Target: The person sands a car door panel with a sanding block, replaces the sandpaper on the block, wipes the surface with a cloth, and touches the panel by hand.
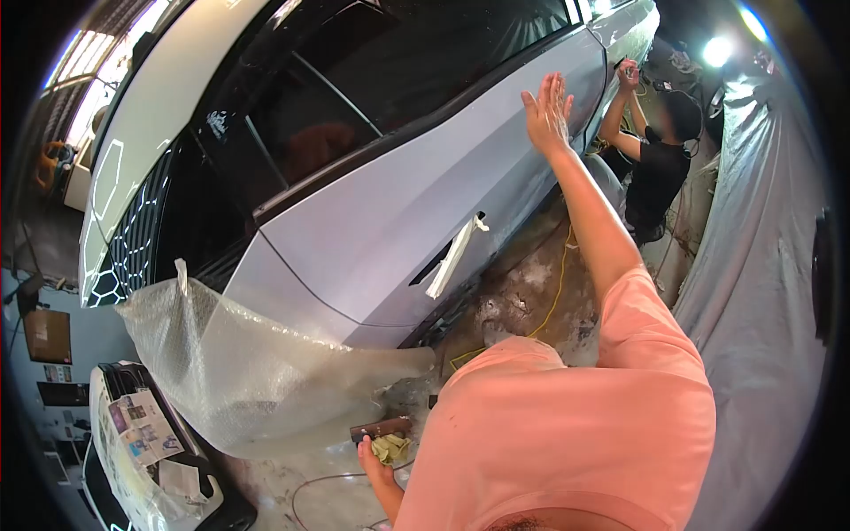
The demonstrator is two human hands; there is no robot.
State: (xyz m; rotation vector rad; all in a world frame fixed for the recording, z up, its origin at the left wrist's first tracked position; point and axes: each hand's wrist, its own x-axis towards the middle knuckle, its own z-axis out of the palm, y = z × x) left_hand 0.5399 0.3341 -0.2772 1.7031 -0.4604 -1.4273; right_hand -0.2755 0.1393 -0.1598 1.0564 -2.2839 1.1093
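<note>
My right hand (549, 113) is raised at the upper middle, fingers stretched out, its palm side showing pale dust. It is at the grey door panel (496, 150) of a car; whether it touches is unclear. My left hand (377, 460) is low at the bottom, closed around a dark sanding block (381, 429) and a crumpled yellowish cloth (390, 448). White masking tape (453, 258) hangs at the door handle opening. Bubble wrap (257, 372) covers the car's end near my left hand.
A co-worker (660, 159) in dark clothes crouches by the car's far end. Grey sheeting (761, 248) hangs on the right. A yellow cable (560, 288) lies on the floor. Another car part with newspaper (144, 427) stands at lower left.
</note>
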